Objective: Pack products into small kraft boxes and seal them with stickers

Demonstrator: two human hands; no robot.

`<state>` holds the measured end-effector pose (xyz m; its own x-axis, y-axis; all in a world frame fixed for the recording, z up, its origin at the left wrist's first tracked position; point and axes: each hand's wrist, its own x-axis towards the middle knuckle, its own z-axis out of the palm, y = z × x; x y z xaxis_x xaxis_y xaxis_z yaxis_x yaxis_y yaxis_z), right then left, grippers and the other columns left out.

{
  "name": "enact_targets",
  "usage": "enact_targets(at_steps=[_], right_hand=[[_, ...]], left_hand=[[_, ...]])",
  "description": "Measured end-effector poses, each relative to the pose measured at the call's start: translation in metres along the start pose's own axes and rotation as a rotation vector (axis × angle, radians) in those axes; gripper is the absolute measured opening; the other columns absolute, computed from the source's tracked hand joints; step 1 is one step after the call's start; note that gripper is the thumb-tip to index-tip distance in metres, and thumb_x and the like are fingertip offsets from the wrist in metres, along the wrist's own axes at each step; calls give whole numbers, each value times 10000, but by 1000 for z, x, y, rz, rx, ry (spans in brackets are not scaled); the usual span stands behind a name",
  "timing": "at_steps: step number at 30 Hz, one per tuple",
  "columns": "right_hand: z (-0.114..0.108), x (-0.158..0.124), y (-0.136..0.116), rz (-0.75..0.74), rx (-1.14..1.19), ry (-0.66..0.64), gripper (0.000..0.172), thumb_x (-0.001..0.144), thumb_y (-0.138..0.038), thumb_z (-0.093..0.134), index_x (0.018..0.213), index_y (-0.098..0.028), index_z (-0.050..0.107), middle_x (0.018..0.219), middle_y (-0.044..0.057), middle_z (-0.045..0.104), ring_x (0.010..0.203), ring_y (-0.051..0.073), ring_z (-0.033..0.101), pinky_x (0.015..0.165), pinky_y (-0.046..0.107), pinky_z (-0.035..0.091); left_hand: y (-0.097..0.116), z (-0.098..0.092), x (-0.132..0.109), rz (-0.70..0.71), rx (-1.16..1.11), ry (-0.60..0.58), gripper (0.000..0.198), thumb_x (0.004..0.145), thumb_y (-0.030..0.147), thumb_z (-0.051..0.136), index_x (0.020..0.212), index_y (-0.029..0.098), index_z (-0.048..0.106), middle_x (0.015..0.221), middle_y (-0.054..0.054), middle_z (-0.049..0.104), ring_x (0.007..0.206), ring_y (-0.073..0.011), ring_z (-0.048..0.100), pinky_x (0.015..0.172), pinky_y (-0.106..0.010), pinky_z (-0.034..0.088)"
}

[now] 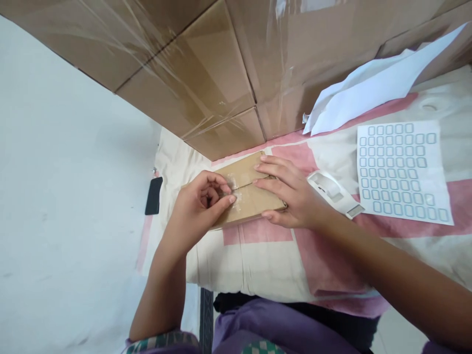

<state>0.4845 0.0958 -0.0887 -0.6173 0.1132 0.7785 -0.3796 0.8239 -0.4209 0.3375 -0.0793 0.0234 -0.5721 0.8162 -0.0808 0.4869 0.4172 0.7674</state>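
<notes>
Purple clothing [243, 317] is seen nearest the viewer, at the lower edge. On the pink-and-cream cloth [265, 270] beyond, a small cardboard box [250, 197] is placed before large taped cartons [206, 83]. Its right end is steadied by the right hand [285, 191], fingers spread; at its left end, thumb and fingertips of the left hand [201, 204] are brought close together, though whether anything is pinched cannot be told. To the right, a sheet of labels [401, 172] is laid.

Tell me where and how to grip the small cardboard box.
Grip the small cardboard box across its near and far sides by the right end, under the right hand, from above right: it lies flat, looks narrow enough to span, and the clear tape by the left hand sits away from that end.
</notes>
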Motion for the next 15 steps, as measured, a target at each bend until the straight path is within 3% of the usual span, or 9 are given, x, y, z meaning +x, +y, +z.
enact_targets(at_steps=[5, 10, 15], right_hand=[[0, 0, 0, 3, 5, 1, 529, 972, -610, 506, 1256, -179, 625, 1363, 166, 584, 1418, 367, 470, 1120, 608, 444], [0, 0, -1, 13, 1, 6, 523, 973, -598, 509, 1253, -172, 628, 1350, 175, 594, 1414, 366, 477, 1109, 600, 454], [0, 0, -1, 6, -4, 3, 524, 977, -602, 498, 1248, -176, 633, 1356, 171, 595, 1416, 363, 476, 1108, 596, 455]], left_hand=[[-1, 1, -2, 12, 25, 27, 203, 869, 313, 749, 1004, 226, 625, 975, -8, 717, 594, -63, 528, 500, -202, 352], [-7, 2, 0, -3, -125, 78, 200, 876, 339, 745, 954, 205, 619, 930, -25, 721, 750, -123, 655, 626, -219, 475], [-11, 5, 6, 24, -189, 129, 221, 856, 335, 766, 943, 195, 618, 881, -29, 716, 764, -129, 665, 674, -227, 510]])
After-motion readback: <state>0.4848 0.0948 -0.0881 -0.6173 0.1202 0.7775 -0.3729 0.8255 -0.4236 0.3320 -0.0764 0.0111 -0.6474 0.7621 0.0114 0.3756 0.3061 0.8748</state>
